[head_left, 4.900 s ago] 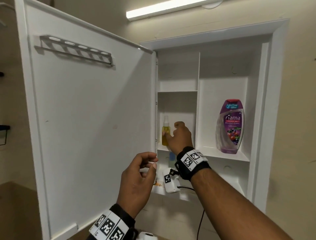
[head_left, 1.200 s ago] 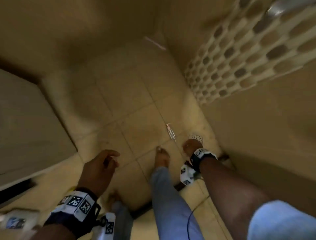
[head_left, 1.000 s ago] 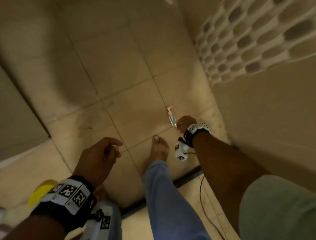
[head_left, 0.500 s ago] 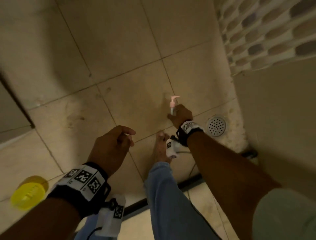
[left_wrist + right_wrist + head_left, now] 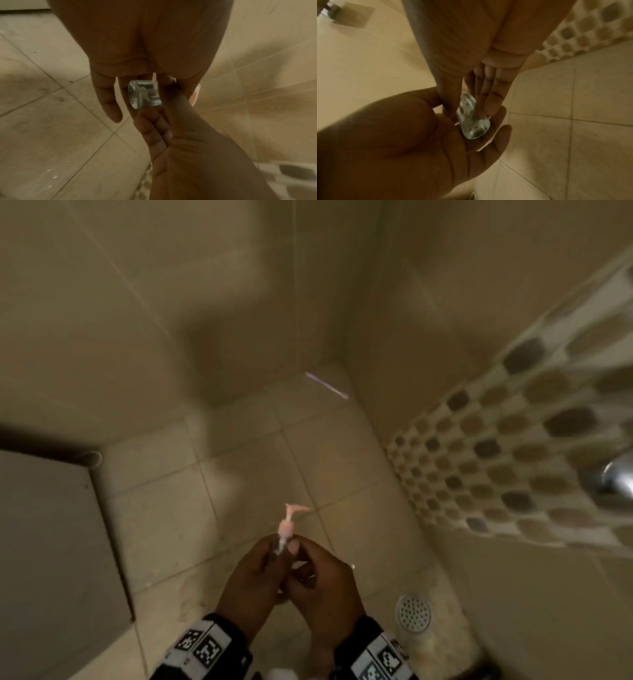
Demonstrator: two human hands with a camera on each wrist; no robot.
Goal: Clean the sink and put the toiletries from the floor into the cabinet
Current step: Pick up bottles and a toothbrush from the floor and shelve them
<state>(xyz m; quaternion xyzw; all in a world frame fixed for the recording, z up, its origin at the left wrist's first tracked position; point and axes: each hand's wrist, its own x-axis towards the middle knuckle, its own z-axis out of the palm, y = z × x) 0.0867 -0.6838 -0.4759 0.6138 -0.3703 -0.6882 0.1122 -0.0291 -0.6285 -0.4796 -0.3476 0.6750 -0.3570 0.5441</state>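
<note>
A small clear pump bottle point(image 5: 287, 527) with a pink pump head is held upright above the tiled floor, in front of me. My right hand point(image 5: 297, 550) pinches its body between thumb and fingers; the right wrist view shows the bottle point(image 5: 471, 119) in that pinch. My left hand point(image 5: 270, 553) has come against it from the left, its fingers curled by the neck and cupped under the clear base point(image 5: 145, 94). The bottle's lower body is hidden by both hands in the head view. A thin toothbrush point(image 5: 327, 386) lies on the floor in the far corner.
A round floor drain point(image 5: 413, 613) sits just right of my hands. A mosaic-tiled wall point(image 5: 496, 467) with a chrome tap point(image 5: 616, 477) rises on the right. A grey flat panel point(image 5: 51, 542) fills the left side. Plain tiled walls close off the corner ahead.
The right hand has lifted the pump bottle off the floor. The left hand, free before, has joined it at the bottle. My view has swung up toward the corner.
</note>
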